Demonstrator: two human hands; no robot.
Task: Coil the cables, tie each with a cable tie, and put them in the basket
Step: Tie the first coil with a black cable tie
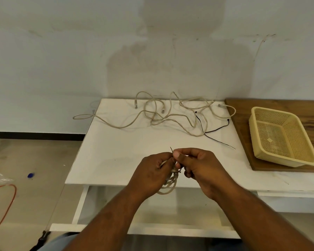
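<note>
Above the white worktop's [116, 151] near edge, the left hand [152, 172] grips a coiled beige cable [169, 185], and the right hand [201, 165] pinches a thin tie [171, 149] at the coil's top — its tip pokes upward. Loose cables [170, 117] sprawl behind; the basket [279, 140] sits to the right on a wooden board [241, 127].

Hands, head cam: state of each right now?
Left hand: closed, grips the coiled cable.
Right hand: closed, pinches the cable tie at the coil.
</note>
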